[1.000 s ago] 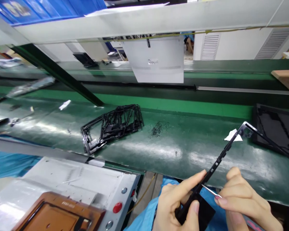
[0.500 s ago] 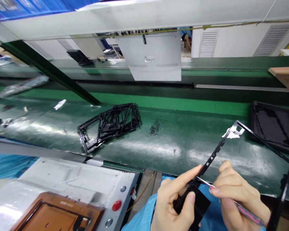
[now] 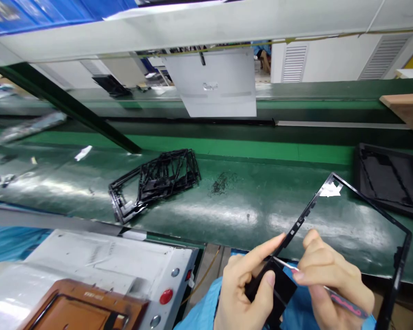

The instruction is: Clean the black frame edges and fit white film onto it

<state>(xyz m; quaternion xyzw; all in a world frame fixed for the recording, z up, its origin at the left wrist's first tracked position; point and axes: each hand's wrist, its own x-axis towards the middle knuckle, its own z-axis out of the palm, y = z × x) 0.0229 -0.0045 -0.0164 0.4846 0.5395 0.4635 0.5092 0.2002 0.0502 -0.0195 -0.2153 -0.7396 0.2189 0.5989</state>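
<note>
My left hand (image 3: 249, 286) grips one side of a thin black rectangular frame (image 3: 371, 203), with thumb and fingers closed round it. Small clips and slots line that side, and the frame is tilted with its far corner over the green bench. A flat black piece (image 3: 282, 289) shows beside my left thumb; whether it belongs to the frame I cannot tell. My right hand (image 3: 335, 272) is closed on tweezers (image 3: 347, 304) with a pink-patterned handle. Their fine metal tip touches or nearly touches the frame near my left fingers.
A pile of black frames (image 3: 154, 181) lies on the green bench (image 3: 227, 215), beside scattered dark bits (image 3: 222, 183). A black tray (image 3: 387, 178) sits at right. Front left stands a white machine (image 3: 151, 266) with a red button (image 3: 165, 296) and a brown fixture (image 3: 79, 307).
The view has shifted slightly. Both hands, the frame and the tweezers appear a little further left, and the tweezer tip stays by the same side of the frame.
</note>
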